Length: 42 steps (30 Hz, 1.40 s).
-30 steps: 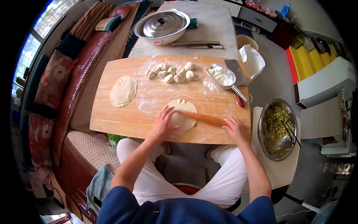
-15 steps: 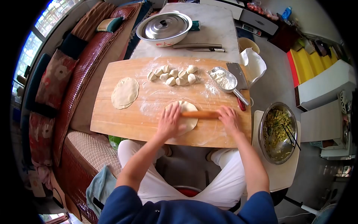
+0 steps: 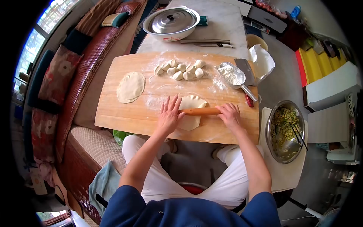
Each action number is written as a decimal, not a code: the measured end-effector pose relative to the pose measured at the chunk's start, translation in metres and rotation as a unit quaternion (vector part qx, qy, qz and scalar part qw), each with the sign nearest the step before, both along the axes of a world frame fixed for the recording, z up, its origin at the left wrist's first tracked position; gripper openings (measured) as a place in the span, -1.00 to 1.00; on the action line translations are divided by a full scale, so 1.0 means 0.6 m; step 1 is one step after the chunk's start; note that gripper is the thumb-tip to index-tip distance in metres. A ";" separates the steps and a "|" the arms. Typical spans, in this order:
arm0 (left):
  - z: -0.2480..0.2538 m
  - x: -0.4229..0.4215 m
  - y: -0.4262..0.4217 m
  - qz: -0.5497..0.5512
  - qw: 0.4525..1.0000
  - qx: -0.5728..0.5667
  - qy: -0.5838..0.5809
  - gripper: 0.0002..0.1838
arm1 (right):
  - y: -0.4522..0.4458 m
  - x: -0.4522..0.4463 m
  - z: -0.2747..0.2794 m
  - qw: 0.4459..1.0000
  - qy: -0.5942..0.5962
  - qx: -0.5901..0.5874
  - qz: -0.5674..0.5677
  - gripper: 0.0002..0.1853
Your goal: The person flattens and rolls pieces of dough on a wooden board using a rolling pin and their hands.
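On a floured wooden board (image 3: 109,113), a wooden rolling pin (image 3: 202,111) lies across a flat round of dough (image 3: 191,123). My left hand (image 3: 170,115) rests over the pin's left end, its fingers stretched out and spread. At the other end my right hand (image 3: 229,115) has its fingers closed over the pin. Left of my hands is a stack of rolled dough wrappers (image 3: 131,87). Several small dough pieces (image 3: 181,68) sit in a cluster farther back. To their right, a metal scoop (image 3: 232,76) full of flour lies beside a cleaver (image 3: 245,70).
A lidded basin (image 3: 172,24) stands on the marble table (image 3: 223,19), in front of it a long knife-like object (image 3: 206,41). At my right, a steel bowl (image 3: 285,132) holds chopped filling and chopsticks (image 3: 298,137). A sofa (image 3: 75,102) runs along the left.
The pin has rolled slightly on the dough, and both hands have moved with it. My left fingers are more spread. The whole view has shifted a little.
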<state>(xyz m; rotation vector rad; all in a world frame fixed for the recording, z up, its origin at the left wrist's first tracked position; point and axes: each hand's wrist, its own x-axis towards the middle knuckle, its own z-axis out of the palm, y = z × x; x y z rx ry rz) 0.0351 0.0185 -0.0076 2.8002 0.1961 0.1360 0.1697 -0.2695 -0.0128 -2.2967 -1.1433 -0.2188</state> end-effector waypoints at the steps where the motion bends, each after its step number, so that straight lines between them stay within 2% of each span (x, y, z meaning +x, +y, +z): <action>1: -0.004 0.009 0.004 0.013 1.000 -0.003 -0.011 -0.28 | 0.005 0.005 0.007 1.000 -0.004 0.002 -0.005 -0.55; 4: 0.004 0.023 0.038 0.059 0.981 -0.124 -0.139 -0.31 | -0.032 0.015 0.040 0.998 -0.002 0.045 -0.041 -0.55; 5: 0.011 0.018 0.044 0.070 0.974 -0.128 -0.172 -0.31 | -0.057 0.018 0.050 0.995 0.004 0.071 -0.063 -0.55; 8: 0.002 0.009 -0.004 0.048 0.996 0.063 -0.039 -0.29 | -0.092 0.009 0.068 0.982 0.051 0.140 -0.112 -0.56; 10: -0.021 0.014 -0.054 -0.010 0.997 0.079 -0.017 -0.24 | -0.101 0.007 0.067 0.977 0.066 0.157 -0.126 -0.56; 12: -0.040 0.027 -0.106 -0.031 0.999 0.036 0.021 -0.19 | -0.099 0.004 0.053 0.979 0.065 0.145 -0.127 -0.58; 14: -0.054 0.029 -0.155 -0.063 0.998 0.031 0.001 -0.18 | -0.090 0.000 0.051 0.982 0.056 0.133 -0.126 -0.56; 18: -0.042 0.025 -0.163 -0.141 0.990 0.018 0.008 -0.17 | -0.079 0.002 0.027 0.984 0.040 0.127 -0.118 -0.56; 20: -0.037 0.018 -0.156 -0.157 0.988 0.005 0.001 -0.25 | -0.072 -0.001 0.016 0.982 0.061 0.124 -0.131 -0.57; 23: -0.022 0.009 -0.133 -0.131 0.989 -0.027 -0.069 -0.32 | -0.066 -0.010 0.007 0.989 0.077 0.058 -0.116 -0.57; 25: -0.044 -0.010 -0.072 -0.040 0.985 -0.119 -0.120 -0.31 | -0.061 -0.017 -0.001 0.990 0.087 0.059 -0.090 -0.57; 26: -0.025 -0.018 -0.049 0.014 0.979 -0.138 -0.148 -0.31 | -0.056 -0.018 -0.004 0.991 0.093 0.058 -0.073 -0.58; 28: -0.012 -0.021 -0.018 0.050 0.991 -0.022 -0.125 -0.30 | -0.036 -0.008 -0.008 0.998 0.060 0.011 -0.032 -0.58; 31: -0.026 -0.014 0.003 0.002 0.998 0.044 -0.036 -0.26 | 0.002 0.015 -0.024 0.999 0.040 -0.020 -0.010 -0.59; 35: -0.012 -0.044 -0.012 -0.061 0.997 0.032 0.022 -0.19 | 0.005 0.002 -0.022 0.999 -0.008 -0.010 -0.031 -0.57; 39: 0.007 -0.144 -0.045 -0.133 0.989 0.013 0.057 -0.10 | -0.051 -0.075 -0.029 0.998 0.015 -0.050 -0.035 -0.50; 42: 0.003 -0.171 -0.053 -0.138 0.989 0.001 0.057 -0.08 | -0.060 -0.085 -0.011 0.997 0.035 -0.060 0.026 -0.50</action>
